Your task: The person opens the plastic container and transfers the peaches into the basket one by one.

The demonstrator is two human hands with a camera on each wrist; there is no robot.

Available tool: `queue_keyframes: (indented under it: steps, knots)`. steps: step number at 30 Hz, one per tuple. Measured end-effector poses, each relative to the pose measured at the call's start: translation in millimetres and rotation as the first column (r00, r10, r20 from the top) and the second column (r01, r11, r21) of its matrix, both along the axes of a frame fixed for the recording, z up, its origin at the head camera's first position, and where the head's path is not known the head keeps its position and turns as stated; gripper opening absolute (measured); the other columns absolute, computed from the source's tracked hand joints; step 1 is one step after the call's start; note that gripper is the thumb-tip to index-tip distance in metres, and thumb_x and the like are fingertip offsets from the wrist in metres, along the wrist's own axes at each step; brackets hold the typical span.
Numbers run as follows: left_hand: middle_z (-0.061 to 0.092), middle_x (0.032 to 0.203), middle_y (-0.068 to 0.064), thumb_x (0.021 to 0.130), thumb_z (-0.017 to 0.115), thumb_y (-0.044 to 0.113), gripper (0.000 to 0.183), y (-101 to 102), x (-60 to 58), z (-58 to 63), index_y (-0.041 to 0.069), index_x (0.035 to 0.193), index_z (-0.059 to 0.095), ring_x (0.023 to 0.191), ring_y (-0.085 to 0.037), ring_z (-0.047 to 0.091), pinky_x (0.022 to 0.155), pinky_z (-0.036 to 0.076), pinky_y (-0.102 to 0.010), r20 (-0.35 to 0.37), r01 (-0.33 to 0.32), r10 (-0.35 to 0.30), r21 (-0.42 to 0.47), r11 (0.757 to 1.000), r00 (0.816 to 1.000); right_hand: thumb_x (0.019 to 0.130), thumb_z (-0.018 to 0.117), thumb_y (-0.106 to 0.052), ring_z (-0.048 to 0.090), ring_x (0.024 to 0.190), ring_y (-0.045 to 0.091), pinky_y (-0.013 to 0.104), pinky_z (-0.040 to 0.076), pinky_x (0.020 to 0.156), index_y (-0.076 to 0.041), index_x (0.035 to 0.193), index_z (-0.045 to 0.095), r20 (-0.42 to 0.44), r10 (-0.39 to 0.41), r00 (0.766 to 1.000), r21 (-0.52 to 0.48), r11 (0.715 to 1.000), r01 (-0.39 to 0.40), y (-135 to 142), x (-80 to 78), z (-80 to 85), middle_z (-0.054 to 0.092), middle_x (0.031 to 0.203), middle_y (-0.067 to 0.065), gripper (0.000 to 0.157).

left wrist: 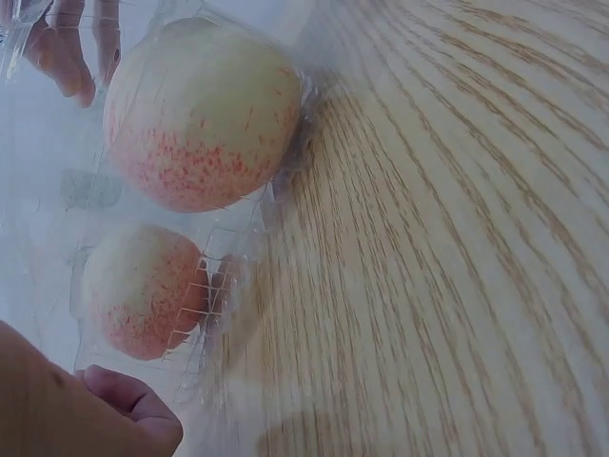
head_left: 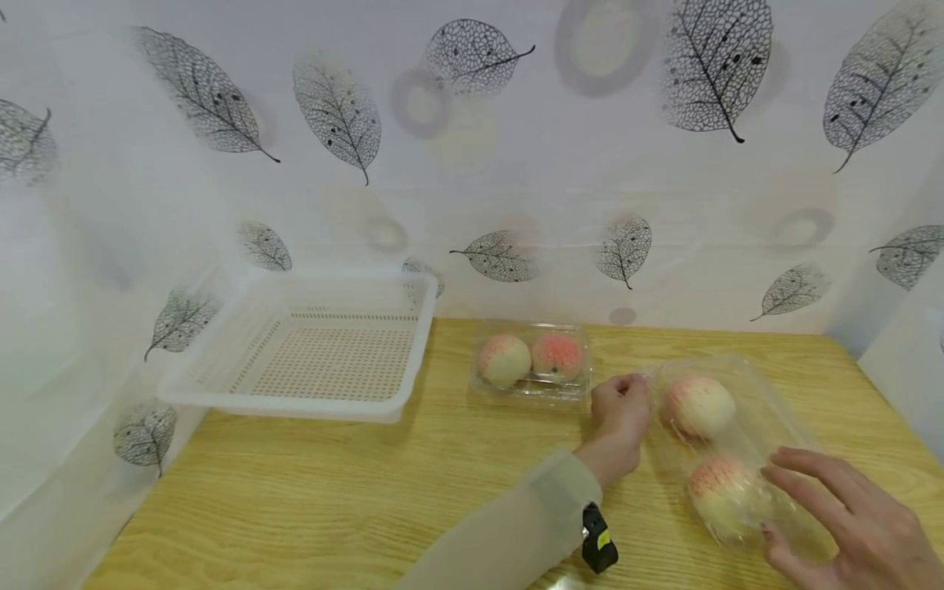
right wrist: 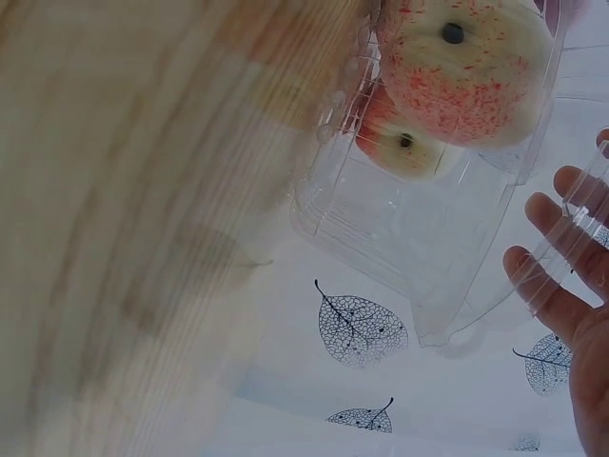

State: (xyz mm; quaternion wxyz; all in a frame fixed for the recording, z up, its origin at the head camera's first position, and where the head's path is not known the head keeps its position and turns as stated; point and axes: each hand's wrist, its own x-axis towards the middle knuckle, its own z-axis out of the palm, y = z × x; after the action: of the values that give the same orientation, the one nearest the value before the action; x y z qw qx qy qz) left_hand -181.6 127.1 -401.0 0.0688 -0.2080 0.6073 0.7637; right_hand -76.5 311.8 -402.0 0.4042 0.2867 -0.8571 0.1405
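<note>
On the right of the table, an open clear plastic clamshell box (head_left: 745, 385) holds two pale peaches with red speckles, a far one (head_left: 699, 406) and a near one (head_left: 726, 496). My left hand (head_left: 621, 422) pinches the box's far left corner between curled fingers and thumb; the left wrist view shows this hand (left wrist: 105, 405) beside the smaller-looking peach (left wrist: 147, 290). Across the box, my right hand (head_left: 855, 516) has its fingers spread and extended at the clear lid. Through the lid, the right wrist view shows these fingers (right wrist: 552, 290).
A second clear box (head_left: 538, 393) with two peaches stands at the back middle. A white perforated plastic basket (head_left: 295, 403) sits at the back left. Behind the wooden table (head_left: 332, 492) hangs a white leaf-printed sheet (head_left: 516, 205).
</note>
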Motion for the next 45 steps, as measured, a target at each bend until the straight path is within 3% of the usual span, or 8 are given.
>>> queue_keyframes:
  steps: [20,24,28,31,36,38,41,45]
  knots:
    - [0.061,0.090,0.000,0.098,0.065,0.020,0.010,3,-2.7,-1.2,0.013,0.101,0.070,0.081,-0.014,0.054,0.073,0.046,-0.032,0.049,-0.006,0.010,-0.064,0.998,0.999,0.092,0.049,-0.066,0.040,0.116,-0.023,0.005,0.045,0.065,-0.005,0.092,0.076,0.011,-0.017,1.000,-0.051,0.999,0.017,3,-2.0,-2.4,0.070,0.095,0.013,0.068]
    - [0.063,0.086,-0.003,0.097,0.064,0.015,0.012,-2,4.8,-0.5,0.013,0.108,0.069,0.070,-0.012,0.052,0.063,0.044,-0.026,0.064,0.045,-0.045,0.003,0.999,0.997,0.092,0.053,-0.065,0.044,0.117,-0.020,0.002,0.042,0.072,-0.004,0.092,0.077,-0.012,0.012,1.000,-0.078,0.997,-0.013,1,-4.5,-3.2,0.070,0.094,0.013,0.066]
    - [0.068,0.085,-0.004,0.093,0.064,0.006,0.019,-15,18.6,2.1,0.013,0.111,0.066,0.069,-0.011,0.059,0.057,0.044,-0.022,0.059,0.194,-0.197,0.049,0.980,0.979,0.091,0.055,-0.067,0.045,0.115,-0.021,0.000,0.042,0.074,-0.005,0.094,0.078,-0.021,0.020,1.000,-0.086,0.996,-0.022,-1,-6.0,-2.2,0.071,0.094,0.013,0.067]
    - [0.069,0.091,-0.003,0.092,0.066,0.007,0.021,-33,29.0,3.9,0.015,0.112,0.065,0.076,-0.012,0.066,0.061,0.048,-0.022,0.055,0.397,-0.399,0.042,0.917,0.915,0.092,0.054,-0.069,0.045,0.114,-0.021,0.002,0.045,0.067,-0.005,0.096,0.079,-0.032,0.020,0.999,-0.069,0.997,-0.022,-3,-7.8,-0.6,0.071,0.093,0.014,0.068]
    - [0.073,0.106,-0.004,0.099,0.065,0.012,0.017,-66,37.7,1.4,0.011,0.115,0.069,0.087,-0.014,0.069,0.068,0.052,-0.025,0.052,0.711,-0.711,0.016,0.703,0.701,0.094,0.053,-0.070,0.052,0.103,-0.015,0.007,0.046,0.057,-0.006,0.098,0.079,-0.066,0.032,0.997,-0.047,0.998,-0.035,-6,-13.1,3.0,0.071,0.091,0.014,0.070]
    - [0.074,0.110,-0.004,0.101,0.063,0.013,0.018,-76,38.1,-1.1,0.007,0.115,0.072,0.088,-0.012,0.070,0.072,0.055,-0.025,0.047,0.768,-0.767,-0.006,0.640,0.639,0.094,0.053,-0.070,0.054,0.101,-0.013,0.009,0.046,0.054,-0.006,0.097,0.079,-0.077,0.034,0.996,-0.045,0.998,-0.038,-7,-14.8,3.4,0.072,0.091,0.014,0.069]
    - [0.075,0.111,-0.005,0.102,0.061,0.012,0.019,-86,37.4,-4.5,0.002,0.115,0.073,0.087,-0.011,0.071,0.077,0.059,-0.027,0.034,0.791,-0.790,-0.031,0.611,0.612,0.095,0.053,-0.069,0.053,0.105,-0.015,0.009,0.046,0.054,-0.006,0.097,0.079,-0.092,0.048,0.995,-0.043,0.998,-0.052,-10,-17.5,3.2,0.072,0.090,0.014,0.069]
    - [0.076,0.104,-0.007,0.104,0.060,0.013,0.021,-92,37.6,-7.1,0.000,0.113,0.073,0.084,-0.011,0.071,0.081,0.062,-0.030,-0.002,0.784,-0.785,-0.051,0.618,0.619,0.096,0.053,-0.068,0.049,0.114,-0.019,0.003,0.046,0.063,-0.006,0.096,0.079,-0.099,0.071,0.993,-0.043,0.996,-0.075,-13,-21.5,1.7,0.073,0.089,0.014,0.067]
